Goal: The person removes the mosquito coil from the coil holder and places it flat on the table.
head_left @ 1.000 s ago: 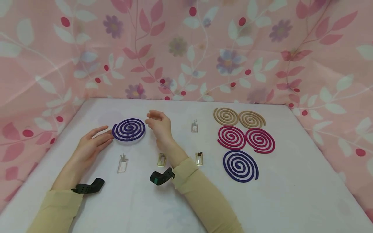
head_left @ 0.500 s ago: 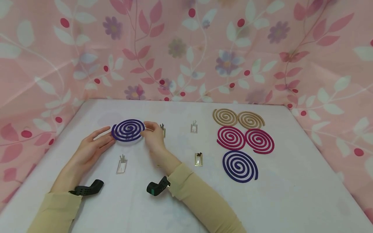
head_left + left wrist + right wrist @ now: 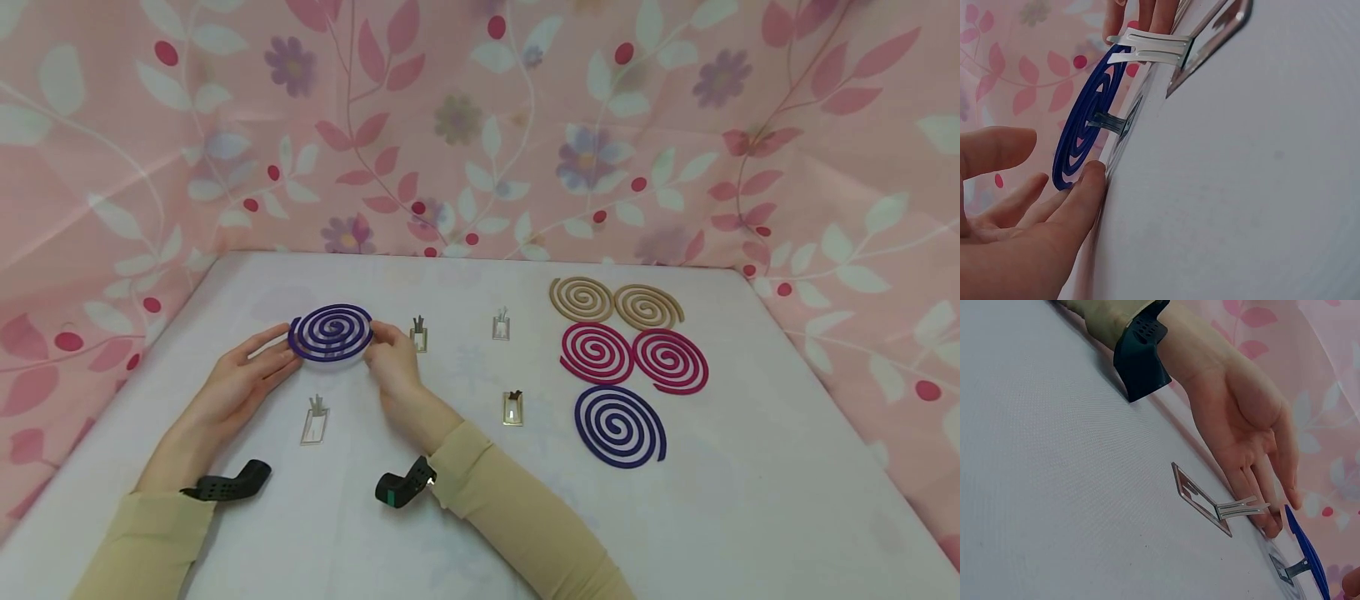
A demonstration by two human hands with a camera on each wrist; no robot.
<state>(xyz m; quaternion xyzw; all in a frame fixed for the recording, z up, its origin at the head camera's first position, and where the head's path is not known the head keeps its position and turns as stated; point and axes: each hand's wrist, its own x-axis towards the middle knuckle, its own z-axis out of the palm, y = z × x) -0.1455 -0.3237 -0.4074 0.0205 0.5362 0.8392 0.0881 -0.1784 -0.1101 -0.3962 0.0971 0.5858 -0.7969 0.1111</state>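
Note:
A dark blue spiral mosquito coil [image 3: 330, 333] lies raised off the white table on a small metal stand [image 3: 1110, 122]. At its left edge my left hand [image 3: 236, 383] touches or nearly touches the rim with extended fingers; the left wrist view shows the thumb apart from it. My right hand [image 3: 393, 362] holds the right edge, fingers [image 3: 1147, 19] and thumb about the rim, though the exact contact is partly hidden. Nearer the front, a silver stand [image 3: 315, 423] has its prongs bent up. Beside the right hand is a gold stand [image 3: 418, 336].
Another silver stand [image 3: 501, 326] and a gold stand [image 3: 513, 409] are mid-table. On the right lie tan coils [image 3: 581, 300], magenta coils [image 3: 597, 353] and a dark blue coil [image 3: 617, 427]. Pink floral cloth [image 3: 457, 125] surrounds the table.
My right hand has moved in from the air right of the coil to its right rim, baring the gold stand. The left hand stays at the left edge.

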